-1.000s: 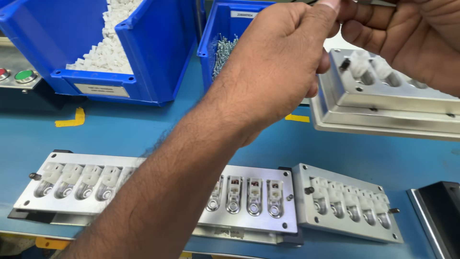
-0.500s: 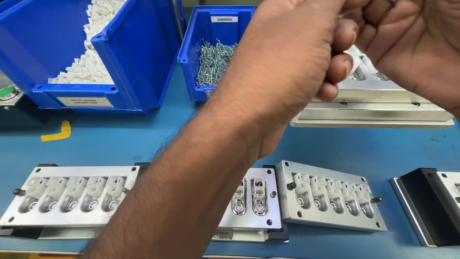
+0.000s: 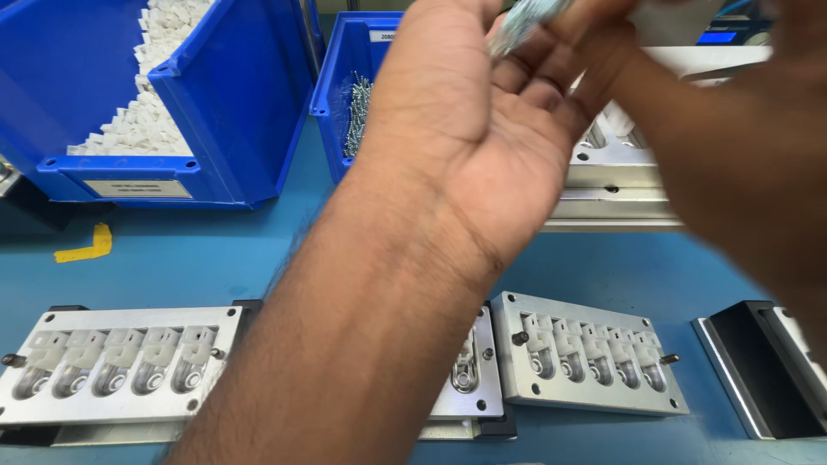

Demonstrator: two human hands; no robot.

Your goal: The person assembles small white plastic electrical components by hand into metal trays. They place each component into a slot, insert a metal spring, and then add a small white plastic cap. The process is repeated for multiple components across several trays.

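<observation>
The left hand (image 3: 482,129) pinches a blurred small metal part (image 3: 521,21) in its fingers. The right hand (image 3: 741,164) is blurred and cut off; its grip cannot be told. The forearm hides the middle fixture (image 3: 469,379).

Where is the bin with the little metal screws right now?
The small blue bin of screws sits at the back of the blue table, just right of the big blue bin of white parts, behind the left hand.

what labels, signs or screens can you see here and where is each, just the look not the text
Rectangular pale label: on the front lip of the large blue plastic bin of white parts, far left; dark print.
Small white label: top rim of the smaller blue plastic bin of metal screws, upper middle.
Blue lit screen: top right, behind the blurred hand; only a strip shows.
Yellow tape mark: on the blue table, left.
</observation>
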